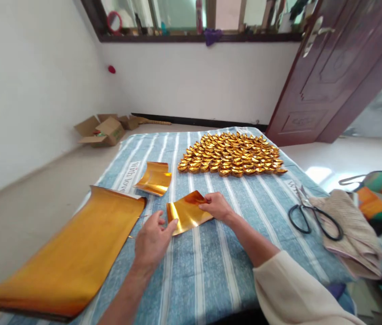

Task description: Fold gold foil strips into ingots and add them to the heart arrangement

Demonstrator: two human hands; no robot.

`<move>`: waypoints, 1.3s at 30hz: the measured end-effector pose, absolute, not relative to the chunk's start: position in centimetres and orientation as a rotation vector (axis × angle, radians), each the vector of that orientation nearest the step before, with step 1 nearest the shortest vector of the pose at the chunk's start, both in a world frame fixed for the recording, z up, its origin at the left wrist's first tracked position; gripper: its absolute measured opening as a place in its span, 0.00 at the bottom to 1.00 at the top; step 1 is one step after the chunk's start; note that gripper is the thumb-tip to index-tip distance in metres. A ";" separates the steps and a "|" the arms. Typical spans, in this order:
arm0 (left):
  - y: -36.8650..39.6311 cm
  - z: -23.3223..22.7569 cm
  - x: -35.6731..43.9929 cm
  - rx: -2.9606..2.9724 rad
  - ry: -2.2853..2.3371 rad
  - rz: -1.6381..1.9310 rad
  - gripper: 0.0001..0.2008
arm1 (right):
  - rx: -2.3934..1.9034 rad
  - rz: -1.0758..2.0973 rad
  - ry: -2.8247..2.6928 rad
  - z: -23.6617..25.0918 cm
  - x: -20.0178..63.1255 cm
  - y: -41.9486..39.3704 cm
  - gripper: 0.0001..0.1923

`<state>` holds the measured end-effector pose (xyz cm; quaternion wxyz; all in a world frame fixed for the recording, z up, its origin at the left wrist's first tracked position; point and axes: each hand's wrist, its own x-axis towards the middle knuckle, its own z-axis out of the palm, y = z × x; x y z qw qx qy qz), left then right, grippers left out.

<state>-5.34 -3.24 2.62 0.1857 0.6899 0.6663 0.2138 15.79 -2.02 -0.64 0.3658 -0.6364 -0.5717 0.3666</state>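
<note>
A small shiny sheet of gold foil paper [188, 214] lies tilted in front of me on the striped cloth. My right hand [218, 206] pinches its right edge between thumb and fingers. At its left edge is my left hand [154, 237], fingers apart and curved, the thumb against the lower left corner. Just beyond, a few similar cut gold sheets [157, 178] overlap, curling at their ends. A big stack of large gold foil sheets [65, 253] covers the left side of the bed-like surface. Folded gold paper ingots [231, 153] stand in tight rows at the far right.
Black-handled scissors [307, 210] lie on the right, their handles partly over a beige knitted cloth [349, 225]. The striped blue cloth [211, 275] covers the work surface. An open cardboard box [101, 131] sits on the floor at the far left. A brown door [333, 72] stands at the right.
</note>
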 end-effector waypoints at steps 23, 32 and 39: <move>-0.9 3.7 -5.3 1.124 1.268 0.561 0.16 | -1.253 1.288 -1.188 0.3 18.2 -3.4 0.14; -0.3 4.5 -4.3 1.108 1.229 0.587 0.12 | -1.252 1.416 -1.227 1.1 20.6 -3.3 0.09; -0.1 5.8 -2.4 1.397 1.190 0.696 0.11 | -1.191 1.313 -1.248 1.3 22.3 -3.0 0.10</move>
